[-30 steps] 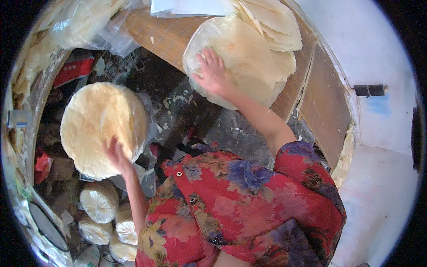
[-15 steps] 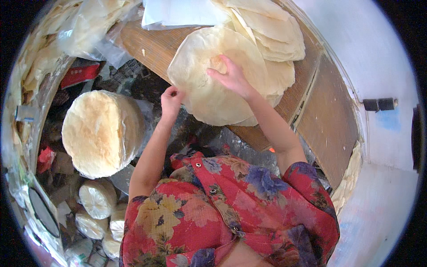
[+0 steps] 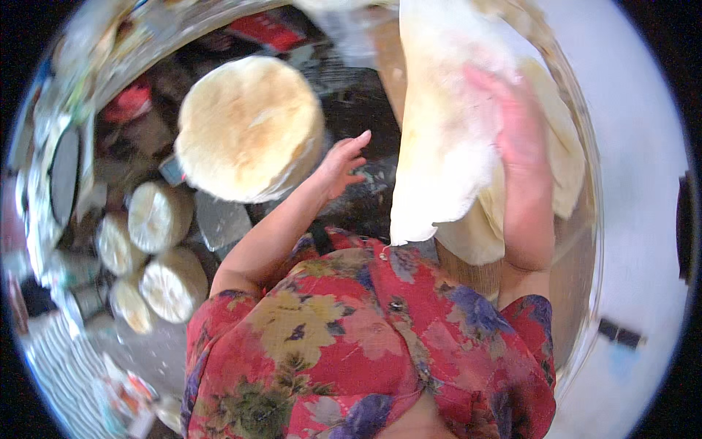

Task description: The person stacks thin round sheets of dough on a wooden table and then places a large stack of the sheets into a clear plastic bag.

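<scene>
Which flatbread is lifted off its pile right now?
The thin pale sheet at upper right, draped over the right hand and hanging curled above the wooden table. The big browned stack and small stacks left of it lie flat.

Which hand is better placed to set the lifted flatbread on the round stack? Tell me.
Left. The left hand is open beside the round stack; the right hand is blurred against the lifted flatbread, farther away.

at upper right, the right hand (image 3: pixel 512 121) lifts a thin pale flatbread sheet (image 3: pixel 439 146); the left hand (image 3: pixel 342 164) hovers open at centre beside a round flatbread stack (image 3: pixel 248 128).
</scene>
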